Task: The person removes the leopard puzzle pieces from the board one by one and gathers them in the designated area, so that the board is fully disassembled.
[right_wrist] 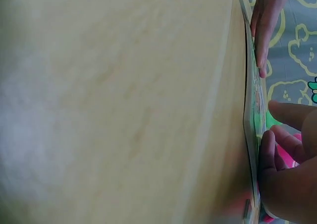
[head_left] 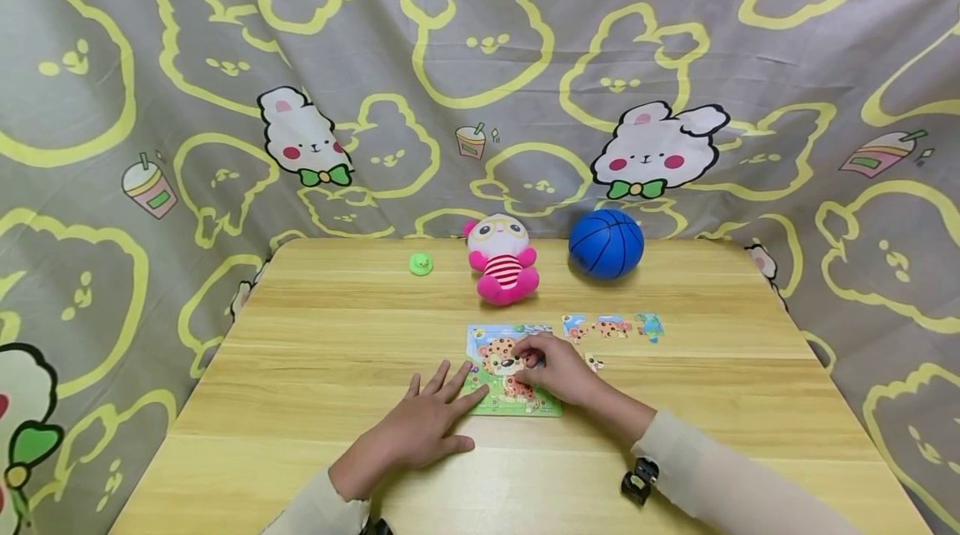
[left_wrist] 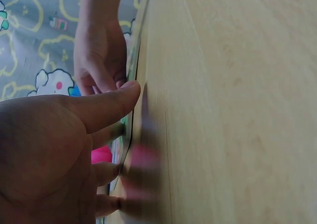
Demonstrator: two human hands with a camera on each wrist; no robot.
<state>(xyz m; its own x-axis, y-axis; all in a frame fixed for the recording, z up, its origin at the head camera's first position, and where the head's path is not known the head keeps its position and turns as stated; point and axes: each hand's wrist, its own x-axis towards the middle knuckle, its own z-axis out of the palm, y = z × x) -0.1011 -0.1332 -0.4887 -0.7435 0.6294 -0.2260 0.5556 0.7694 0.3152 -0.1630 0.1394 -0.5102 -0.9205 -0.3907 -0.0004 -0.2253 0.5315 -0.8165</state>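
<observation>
A jigsaw puzzle board (head_left: 480, 343) with a spotted leopard cub on it lies flat on the wooden table. At its left edge my left hand (head_left: 425, 427) rests with fingers spread, the fingertips over the board's border. My right hand (head_left: 555, 368) is over the right half of the picture, thumb and bent fingers down at its surface. In the right wrist view the thumb (right_wrist: 287, 112) stands a little apart from the index finger. I cannot tell whether a puzzle piece is between them. The hand covers part of the picture.
Several loose puzzle pieces (head_left: 613, 327) lie beyond the board to the right, and a single piece (head_left: 593, 362) sits close to my right wrist. Farther back stand a green toy duck (head_left: 421, 265), a pink plush panda (head_left: 504, 268) and a blue ball (head_left: 606, 244), before a patterned curtain (head_left: 525, 60).
</observation>
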